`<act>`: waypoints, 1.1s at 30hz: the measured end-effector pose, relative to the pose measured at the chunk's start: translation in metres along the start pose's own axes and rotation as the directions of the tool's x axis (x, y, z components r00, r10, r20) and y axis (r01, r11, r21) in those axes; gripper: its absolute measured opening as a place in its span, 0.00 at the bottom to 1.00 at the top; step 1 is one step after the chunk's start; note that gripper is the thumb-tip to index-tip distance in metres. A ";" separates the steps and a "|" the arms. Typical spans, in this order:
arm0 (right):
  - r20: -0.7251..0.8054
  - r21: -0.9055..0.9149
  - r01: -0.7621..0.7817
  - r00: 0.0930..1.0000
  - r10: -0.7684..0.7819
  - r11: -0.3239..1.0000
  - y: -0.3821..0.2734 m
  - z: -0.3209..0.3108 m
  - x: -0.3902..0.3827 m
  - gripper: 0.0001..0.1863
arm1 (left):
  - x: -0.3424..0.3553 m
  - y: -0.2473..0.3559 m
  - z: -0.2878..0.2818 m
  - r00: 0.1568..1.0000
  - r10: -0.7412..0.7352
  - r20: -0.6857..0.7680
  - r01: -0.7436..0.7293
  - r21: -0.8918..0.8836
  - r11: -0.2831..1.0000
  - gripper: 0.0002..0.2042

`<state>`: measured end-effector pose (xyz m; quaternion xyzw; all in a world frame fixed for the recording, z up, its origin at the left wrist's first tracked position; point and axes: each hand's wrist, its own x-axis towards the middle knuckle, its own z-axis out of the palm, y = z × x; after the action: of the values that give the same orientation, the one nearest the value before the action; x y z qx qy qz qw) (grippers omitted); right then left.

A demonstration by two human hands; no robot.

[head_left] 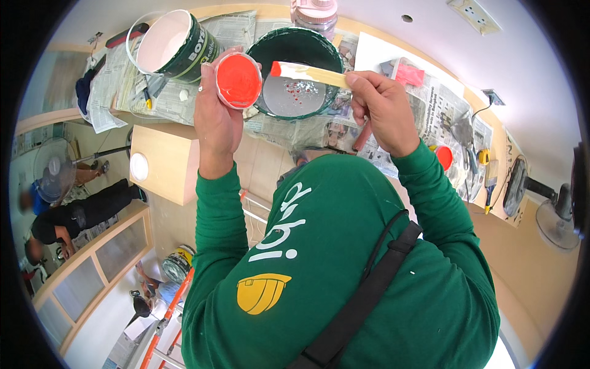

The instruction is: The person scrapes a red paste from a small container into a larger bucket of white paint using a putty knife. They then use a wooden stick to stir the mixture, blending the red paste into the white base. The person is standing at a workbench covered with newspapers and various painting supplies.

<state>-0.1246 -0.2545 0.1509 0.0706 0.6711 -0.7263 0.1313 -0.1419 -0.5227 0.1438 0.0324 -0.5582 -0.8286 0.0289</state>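
Observation:
My left hand is closed around a small round tub of bright red paint, its open top tilted toward me. In my right hand I pinch the end of a flat wooden stir stick, held nearly level. White paint coats part of the stick, and its far tip is red. Below the stick stands a dark green bucket with pale grey-white paint inside. Several red drops lie on that paint. The tub is at the bucket's left rim.
Newspaper covers the worktop. A green-and-white pail leans at left, and a pink-lidded bottle stands behind. To the right lie a red tub and a paintbrush. A wooden box, an orange ladder and people are lower left.

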 end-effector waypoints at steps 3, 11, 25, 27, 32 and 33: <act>0.053 0.063 -0.116 0.992 0.113 0.991 -0.012 0.009 -0.003 0.17 | -0.003 0.002 0.010 0.999 -0.018 -0.034 0.017 -0.036 0.999 0.32; 0.044 0.024 -0.171 0.985 0.169 0.985 -0.011 0.011 0.000 0.16 | -0.004 0.002 0.005 0.995 -0.041 0.096 0.040 0.018 0.999 0.34; 0.032 -0.114 0.015 0.999 -0.011 0.993 -0.021 0.012 0.005 0.18 | -0.012 0.004 0.013 0.981 -0.095 0.168 0.086 0.056 0.995 0.33; 0.021 -0.157 0.064 0.998 -0.061 0.986 -0.021 0.013 0.005 0.18 | -0.013 0.005 0.014 0.980 -0.107 0.169 0.097 0.070 0.993 0.34; 0.022 -0.242 0.204 0.979 -0.205 0.949 -0.013 0.013 0.007 0.17 | -0.015 0.006 0.017 0.977 -0.134 0.166 0.119 0.094 0.988 0.33; 0.027 -0.251 0.203 0.979 -0.203 0.946 -0.012 0.013 0.006 0.16 | -0.015 0.007 0.018 0.976 -0.144 0.165 0.129 0.102 0.986 0.33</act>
<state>-0.1331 -0.2675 0.1615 -0.0166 0.7616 -0.6446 0.0641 -0.1284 -0.5077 0.1568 0.0004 -0.5922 -0.8020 -0.0779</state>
